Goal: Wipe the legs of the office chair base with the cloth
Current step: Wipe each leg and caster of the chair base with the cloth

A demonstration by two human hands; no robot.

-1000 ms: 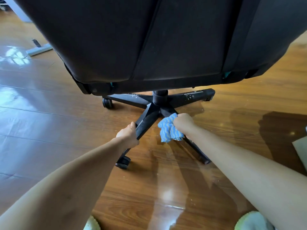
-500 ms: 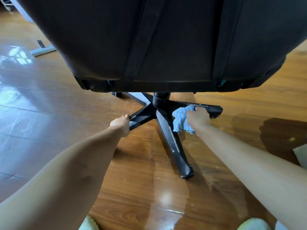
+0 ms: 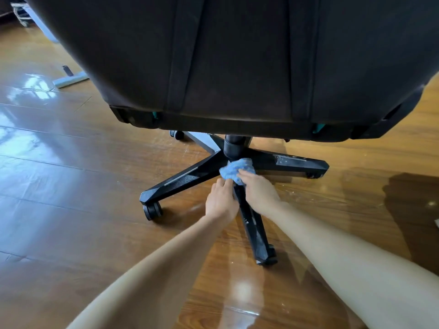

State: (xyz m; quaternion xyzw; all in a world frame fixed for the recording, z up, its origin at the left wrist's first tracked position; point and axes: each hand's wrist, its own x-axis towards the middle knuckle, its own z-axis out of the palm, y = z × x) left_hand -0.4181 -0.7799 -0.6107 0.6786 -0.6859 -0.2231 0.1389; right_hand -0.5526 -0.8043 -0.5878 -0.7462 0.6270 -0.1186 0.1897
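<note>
Gripping a bunched blue cloth point(image 3: 236, 170), the right hand point(image 3: 260, 192) presses it against the black chair base point(image 3: 190, 176) where the near leg point(image 3: 253, 227) meets the central hub, just below the column point(image 3: 234, 147). The fingers are curled shut around the cloth. The left hand point(image 3: 222, 201) rests against the left side of the same leg, fingers together and extended toward the cloth (whether they touch it cannot be determined). One leg points left and ends in a caster point(image 3: 152, 210); another points right. The dark seat back point(image 3: 237, 60) overhangs the base. The glossy wooden floor point(image 3: 71, 174) reflects light.
</note>
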